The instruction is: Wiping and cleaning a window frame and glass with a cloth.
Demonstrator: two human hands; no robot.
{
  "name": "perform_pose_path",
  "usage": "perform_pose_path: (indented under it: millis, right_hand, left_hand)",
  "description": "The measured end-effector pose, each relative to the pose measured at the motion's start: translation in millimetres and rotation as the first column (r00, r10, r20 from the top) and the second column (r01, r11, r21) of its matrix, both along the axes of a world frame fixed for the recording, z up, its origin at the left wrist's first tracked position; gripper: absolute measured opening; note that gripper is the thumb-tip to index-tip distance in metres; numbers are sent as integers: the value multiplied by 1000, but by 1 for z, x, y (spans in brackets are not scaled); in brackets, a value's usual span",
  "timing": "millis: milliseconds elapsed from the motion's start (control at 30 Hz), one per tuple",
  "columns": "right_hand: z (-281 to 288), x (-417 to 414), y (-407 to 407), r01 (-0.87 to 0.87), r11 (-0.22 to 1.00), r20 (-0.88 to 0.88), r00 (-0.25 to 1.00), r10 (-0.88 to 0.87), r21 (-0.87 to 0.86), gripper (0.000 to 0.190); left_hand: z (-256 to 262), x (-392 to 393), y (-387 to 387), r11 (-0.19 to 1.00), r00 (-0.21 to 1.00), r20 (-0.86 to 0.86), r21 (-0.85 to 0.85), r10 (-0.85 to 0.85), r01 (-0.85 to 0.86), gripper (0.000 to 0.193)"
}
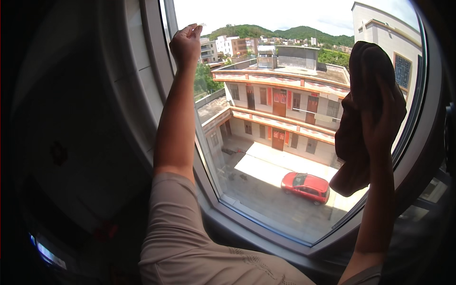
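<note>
My left hand is raised at the upper left of the window, thumb and fingers pinched together. A small pale scrap, too small to name surely, sticks out from the fingertips. On the other side my right hand is spread over a dark, bunched cloth. The cloth hangs in folds below the palm, in front of the right part of the glass pane. Whether it presses on the glass is hard to tell against the light.
A pale window frame surrounds the glass, with a tiled reveal at its left. Beneath it runs a sill close to my body. Outside and below are a red car and a two-storey building. The room at left is dark.
</note>
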State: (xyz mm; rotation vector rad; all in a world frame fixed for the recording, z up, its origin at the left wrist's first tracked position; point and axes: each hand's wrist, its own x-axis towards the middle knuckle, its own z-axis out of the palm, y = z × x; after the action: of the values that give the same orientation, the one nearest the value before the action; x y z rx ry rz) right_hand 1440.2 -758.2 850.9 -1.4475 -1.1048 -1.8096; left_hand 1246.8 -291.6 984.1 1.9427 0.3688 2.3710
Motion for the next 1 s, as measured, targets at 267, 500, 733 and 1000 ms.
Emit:
perform_pose_path:
  millis: [267, 500, 733, 1000]
  right_hand:
    - [-1, 1, -1, -8, 1000, 16, 1000, 8, 9, 59]
    - [-1, 1, -2, -3, 1000, -21, 1000, 4, 9, 60]
    - [5, -2, -5, -9, 1000, -55, 998, 9, 12, 60]
    - [-2, -1, -5, 66, 998, -36, 997, -65, 24, 66]
  left_hand:
    - [6, 22, 0, 972, 968, 89, -36, 234, -231, 27]
    - [-13, -11, 21, 878, 911, 322, -316, -256, 358, 24]
    - [-151, -111, 19, 843, 876, 205, -244, -438, 479, 19]
    - [-576, -305, -7, 807, 768, -623, -373, 147, -457, 9]
